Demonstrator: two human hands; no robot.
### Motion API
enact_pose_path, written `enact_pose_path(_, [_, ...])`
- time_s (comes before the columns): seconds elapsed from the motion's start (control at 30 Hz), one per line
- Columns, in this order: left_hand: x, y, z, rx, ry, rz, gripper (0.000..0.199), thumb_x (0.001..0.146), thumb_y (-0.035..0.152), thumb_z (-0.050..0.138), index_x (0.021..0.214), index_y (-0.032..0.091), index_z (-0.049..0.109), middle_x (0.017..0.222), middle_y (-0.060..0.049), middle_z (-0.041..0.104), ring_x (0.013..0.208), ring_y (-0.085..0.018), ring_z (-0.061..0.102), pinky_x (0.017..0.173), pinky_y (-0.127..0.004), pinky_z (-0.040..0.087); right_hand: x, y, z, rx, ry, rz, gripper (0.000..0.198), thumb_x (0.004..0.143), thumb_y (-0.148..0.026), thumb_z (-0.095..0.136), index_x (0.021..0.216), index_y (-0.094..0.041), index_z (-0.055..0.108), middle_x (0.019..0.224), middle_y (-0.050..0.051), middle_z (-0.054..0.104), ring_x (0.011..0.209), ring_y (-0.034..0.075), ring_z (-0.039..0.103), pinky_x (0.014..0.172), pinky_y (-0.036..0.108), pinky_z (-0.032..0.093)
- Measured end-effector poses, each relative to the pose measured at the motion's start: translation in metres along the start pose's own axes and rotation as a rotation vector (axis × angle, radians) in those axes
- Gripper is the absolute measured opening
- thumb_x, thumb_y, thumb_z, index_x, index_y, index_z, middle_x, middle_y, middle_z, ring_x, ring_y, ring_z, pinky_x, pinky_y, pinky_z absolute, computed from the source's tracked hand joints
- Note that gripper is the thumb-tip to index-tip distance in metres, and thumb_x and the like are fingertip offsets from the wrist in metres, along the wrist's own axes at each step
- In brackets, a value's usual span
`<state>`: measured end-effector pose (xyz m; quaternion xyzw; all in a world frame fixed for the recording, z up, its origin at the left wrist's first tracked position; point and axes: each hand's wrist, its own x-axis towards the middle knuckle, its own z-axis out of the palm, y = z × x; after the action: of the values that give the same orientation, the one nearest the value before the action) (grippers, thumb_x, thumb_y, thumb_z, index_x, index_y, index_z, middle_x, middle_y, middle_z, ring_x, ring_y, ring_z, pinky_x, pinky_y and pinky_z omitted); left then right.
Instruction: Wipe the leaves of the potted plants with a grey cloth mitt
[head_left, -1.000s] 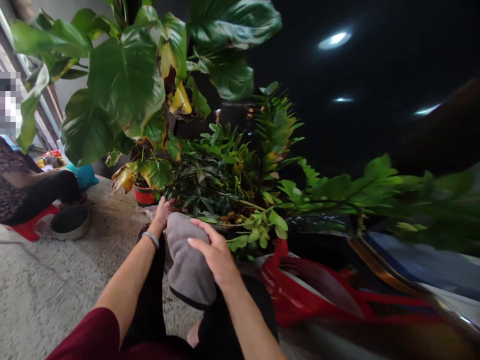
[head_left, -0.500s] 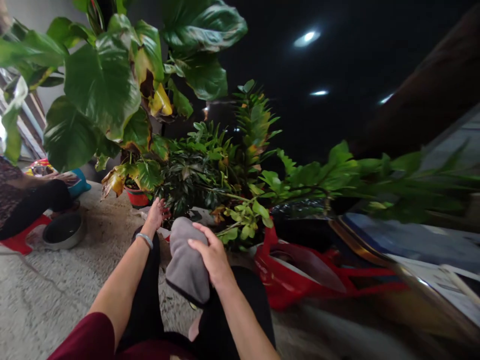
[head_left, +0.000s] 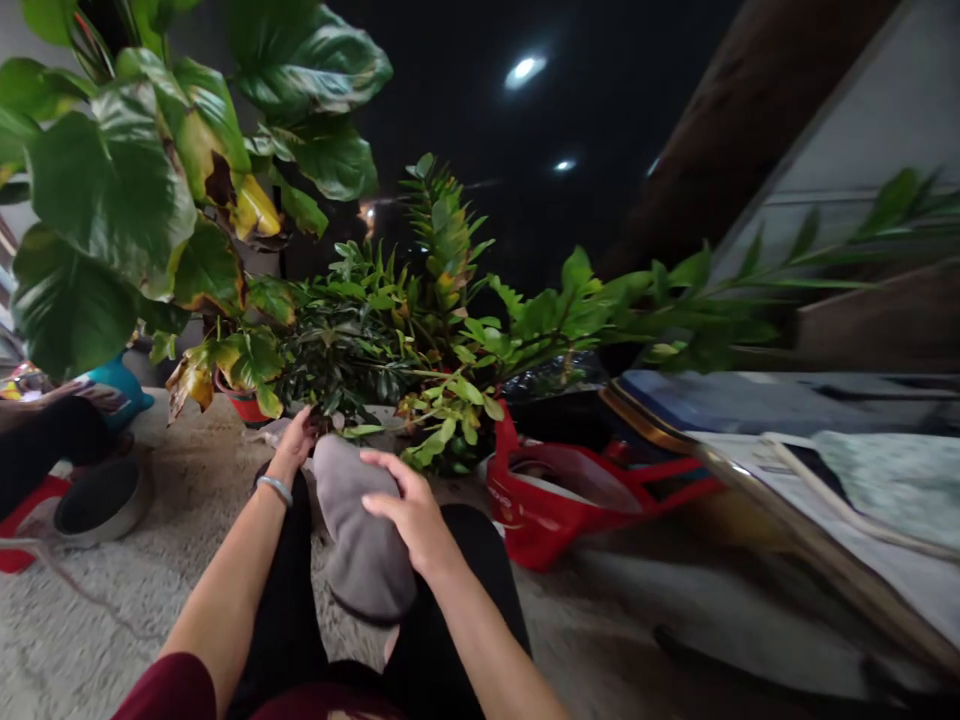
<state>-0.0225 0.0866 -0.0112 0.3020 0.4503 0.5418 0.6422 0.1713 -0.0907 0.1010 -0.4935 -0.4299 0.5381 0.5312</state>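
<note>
My right hand [head_left: 416, 515] grips a soft grey fabric piece [head_left: 356, 530] with a dark lower edge, shaped like a slipper upper. It is held above my lap, thumb and fingers along its right side. Further forward and to the left, my left hand [head_left: 298, 437] is raised apart from the piece, near the plants' lower leaves. Its fingers look drawn together; what they hold, if anything, is too small to make out. A bracelet [head_left: 275, 491] circles the left wrist.
Leafy potted plants [head_left: 337, 340] stand ahead, with a red pot [head_left: 246, 407] at left. A red bag [head_left: 544, 515] sits right of my knee, beside a low table [head_left: 757, 450] carrying items. At left are a grey bowl [head_left: 101, 505] and another person's leg [head_left: 56, 435].
The view has turned right, so plants, bag and bowl sit further left and more of the table shows. The grey fabric piece stays in my right hand; my left hand remains raised near the leaves.
</note>
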Motion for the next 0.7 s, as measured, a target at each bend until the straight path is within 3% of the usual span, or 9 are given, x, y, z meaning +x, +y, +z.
enact_pose_path(0.1, [0.001,-0.002,0.004,-0.013,0.112,-0.135,0.026,0.09,0.04,0.058,0.101,0.017,0.064,0.079,-0.005,0.068,0.067,-0.018,0.064,0.064,-0.031,0.054,-0.051,0.005,-0.057,0.099,0.071,0.097,0.045,0.051,-0.023,0.071,0.095,-0.028,0.08,0.092,0.001,0.076,0.08,0.026,0.067,0.07,0.035,0.052])
enact_pose_path(0.17, [-0.002,-0.001,0.01,-0.045,0.005,-0.163,0.026,0.092,0.039,0.052,0.099,0.017,0.064,0.083,-0.007,0.069,0.072,-0.021,0.067,0.065,-0.033,0.056,-0.067,-0.002,-0.101,0.194,0.27,0.109,0.049,0.051,-0.026,0.075,0.099,-0.026,0.078,0.09,0.001,0.076,0.073,0.024,0.068,0.064,0.033,0.052])
enact_pose_path(0.27, [-0.01,0.0,0.018,-0.087,-0.189,-0.188,0.034,0.093,0.045,0.05,0.097,0.015,0.066,0.091,-0.012,0.071,0.076,-0.025,0.068,0.064,-0.037,0.057,-0.051,-0.019,-0.157,0.354,0.681,-0.016,0.051,0.052,-0.03,0.081,0.102,-0.024,0.074,0.086,0.0,0.076,0.069,0.021,0.069,0.063,0.032,0.055])
enact_pose_path(0.33, [-0.015,0.0,0.022,-0.099,-0.241,-0.198,0.037,0.093,0.047,0.05,0.1,0.014,0.066,0.096,-0.013,0.072,0.074,-0.025,0.068,0.061,-0.036,0.056,-0.021,-0.029,-0.175,0.502,0.832,-0.103,0.043,0.054,-0.03,0.081,0.095,-0.023,0.073,0.083,-0.001,0.076,0.069,0.02,0.07,0.065,0.031,0.057])
enact_pose_path(0.4, [-0.018,-0.001,0.024,-0.105,-0.259,-0.206,0.04,0.094,0.049,0.048,0.106,0.015,0.066,0.098,-0.013,0.071,0.075,-0.026,0.069,0.06,-0.037,0.056,0.013,-0.031,-0.171,0.574,0.788,-0.082,0.029,0.057,-0.034,0.077,0.083,-0.024,0.071,0.078,-0.001,0.076,0.067,0.019,0.07,0.067,0.032,0.06])
enact_pose_path(0.5, [-0.02,-0.002,0.024,-0.116,-0.317,-0.243,0.045,0.093,0.052,0.048,0.111,0.014,0.066,0.1,-0.014,0.071,0.079,-0.031,0.071,0.061,-0.042,0.057,0.043,-0.015,-0.13,0.5,0.571,0.067,0.023,0.055,-0.039,0.078,0.071,-0.026,0.068,0.067,0.001,0.074,0.062,0.024,0.071,0.063,0.04,0.062])
enact_pose_path(0.6, [-0.019,-0.003,0.022,-0.154,-0.394,-0.27,0.049,0.093,0.054,0.05,0.112,0.012,0.066,0.101,-0.017,0.071,0.079,-0.032,0.071,0.064,-0.044,0.057,0.024,0.013,-0.084,0.347,0.405,0.136,0.032,0.044,-0.027,0.085,0.074,-0.028,0.075,0.075,0.004,0.077,0.073,0.032,0.074,0.068,0.047,0.062])
enact_pose_path(0.7, [-0.016,-0.004,0.019,-0.233,-0.387,-0.238,0.044,0.092,0.054,0.054,0.101,0.013,0.068,0.096,-0.015,0.072,0.081,-0.031,0.071,0.069,-0.043,0.058,-0.028,0.024,-0.077,0.088,0.288,0.024,0.036,0.048,-0.029,0.087,0.083,-0.034,0.08,0.094,0.004,0.08,0.093,0.035,0.074,0.083,0.05,0.06])
